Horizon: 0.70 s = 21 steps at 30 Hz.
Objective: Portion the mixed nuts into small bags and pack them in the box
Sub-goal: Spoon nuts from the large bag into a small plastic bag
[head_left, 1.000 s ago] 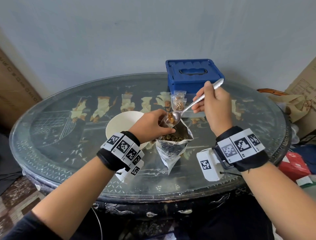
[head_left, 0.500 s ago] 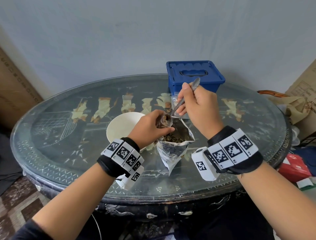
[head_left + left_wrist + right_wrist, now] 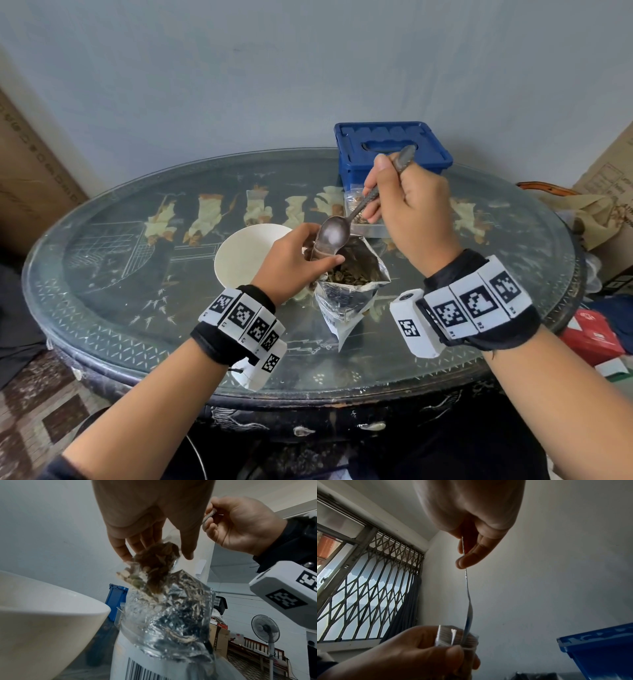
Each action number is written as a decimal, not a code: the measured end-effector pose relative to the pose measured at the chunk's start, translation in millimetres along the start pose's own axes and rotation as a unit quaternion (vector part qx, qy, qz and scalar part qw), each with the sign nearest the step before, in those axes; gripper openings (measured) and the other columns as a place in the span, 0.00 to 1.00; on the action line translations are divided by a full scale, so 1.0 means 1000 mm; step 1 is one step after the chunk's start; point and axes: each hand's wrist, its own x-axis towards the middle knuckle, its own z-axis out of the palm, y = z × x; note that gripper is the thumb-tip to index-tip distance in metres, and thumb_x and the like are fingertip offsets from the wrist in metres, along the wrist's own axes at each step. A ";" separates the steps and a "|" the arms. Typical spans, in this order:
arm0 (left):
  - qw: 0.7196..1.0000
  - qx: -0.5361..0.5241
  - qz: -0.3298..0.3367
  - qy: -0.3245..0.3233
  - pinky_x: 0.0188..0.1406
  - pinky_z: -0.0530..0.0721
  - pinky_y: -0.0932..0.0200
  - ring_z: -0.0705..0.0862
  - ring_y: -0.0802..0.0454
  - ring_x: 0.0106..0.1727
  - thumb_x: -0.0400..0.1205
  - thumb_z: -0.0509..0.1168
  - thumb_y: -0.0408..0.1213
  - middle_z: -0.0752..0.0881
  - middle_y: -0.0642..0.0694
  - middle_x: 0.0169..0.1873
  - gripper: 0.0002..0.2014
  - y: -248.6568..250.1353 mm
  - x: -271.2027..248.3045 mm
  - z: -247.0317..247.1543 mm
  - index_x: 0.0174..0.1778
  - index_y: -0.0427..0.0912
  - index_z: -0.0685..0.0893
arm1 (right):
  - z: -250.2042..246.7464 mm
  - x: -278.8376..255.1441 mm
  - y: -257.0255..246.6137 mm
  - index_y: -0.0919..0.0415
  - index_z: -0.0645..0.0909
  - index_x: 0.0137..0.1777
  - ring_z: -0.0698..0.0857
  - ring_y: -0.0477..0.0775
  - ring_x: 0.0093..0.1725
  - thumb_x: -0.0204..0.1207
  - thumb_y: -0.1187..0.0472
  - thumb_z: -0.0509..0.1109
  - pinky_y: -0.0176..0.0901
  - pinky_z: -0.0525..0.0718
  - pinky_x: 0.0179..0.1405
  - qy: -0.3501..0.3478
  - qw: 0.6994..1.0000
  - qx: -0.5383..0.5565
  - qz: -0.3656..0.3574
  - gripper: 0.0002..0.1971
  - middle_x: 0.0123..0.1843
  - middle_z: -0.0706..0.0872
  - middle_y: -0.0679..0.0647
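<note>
My left hand (image 3: 310,251) pinches a small clear bag (image 3: 154,568) partly filled with mixed nuts, held above the open foil pouch of nuts (image 3: 349,294). My right hand (image 3: 378,181) grips the handle of a metal spoon (image 3: 334,233). The spoon's bowl looks empty and sits tilted at the small bag's mouth (image 3: 453,637). In the right wrist view the spoon handle (image 3: 467,588) runs down from my fingers (image 3: 471,559) into the bag. The blue box (image 3: 390,147) stands shut at the back of the table. Small filled bags (image 3: 358,214) lie in front of it, partly hidden by my right hand.
A white bowl (image 3: 246,253) stands just left of my left hand on the round glass-topped table (image 3: 137,274). Cardboard boxes, a cloth bag (image 3: 582,212) and red packets (image 3: 592,335) are off the table's right edge. A wall rises close behind the table.
The spoon, loaded with nuts a second ago, came left to the small bag and tipped into it. Its bowl now looks empty. My left hand stayed over the pouch.
</note>
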 end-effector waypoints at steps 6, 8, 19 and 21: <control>1.000 -0.013 -0.005 0.002 0.44 0.82 0.65 0.84 0.54 0.48 0.72 0.75 0.42 0.86 0.48 0.47 0.22 -0.003 -0.004 0.001 0.59 0.40 0.80 | 0.005 -0.007 0.004 0.64 0.79 0.37 0.85 0.45 0.24 0.82 0.52 0.54 0.45 0.84 0.24 -0.012 1.000 0.007 -0.002 0.20 0.27 0.82 0.53; 1.000 -0.010 -0.004 0.007 0.41 0.77 0.75 0.82 0.58 0.46 0.72 0.75 0.41 0.85 0.50 0.46 0.21 -0.004 -0.005 0.001 0.58 0.40 0.80 | 0.003 -0.007 0.005 0.62 0.78 0.38 0.85 0.45 0.25 0.83 0.53 0.55 0.46 0.85 0.25 -0.009 1.000 0.016 0.018 0.18 0.29 0.83 0.54; 0.999 0.003 -0.014 0.035 0.39 0.71 0.82 0.79 0.66 0.41 0.73 0.74 0.38 0.82 0.54 0.42 0.15 -0.018 -0.019 0.001 0.53 0.39 0.82 | -0.010 -0.028 0.040 0.60 0.79 0.38 0.85 0.49 0.28 0.85 0.55 0.54 0.40 0.84 0.37 0.000 0.994 -0.068 0.083 0.18 0.27 0.82 0.49; 0.999 -0.001 -0.023 0.035 0.39 0.72 0.82 0.79 0.67 0.41 0.73 0.74 0.38 0.82 0.54 0.42 0.16 -0.018 -0.020 0.002 0.54 0.41 0.81 | -0.004 -0.036 0.046 0.63 0.81 0.40 0.86 0.50 0.31 0.84 0.58 0.56 0.37 0.84 0.38 -0.044 0.991 -0.089 0.092 0.16 0.29 0.85 0.54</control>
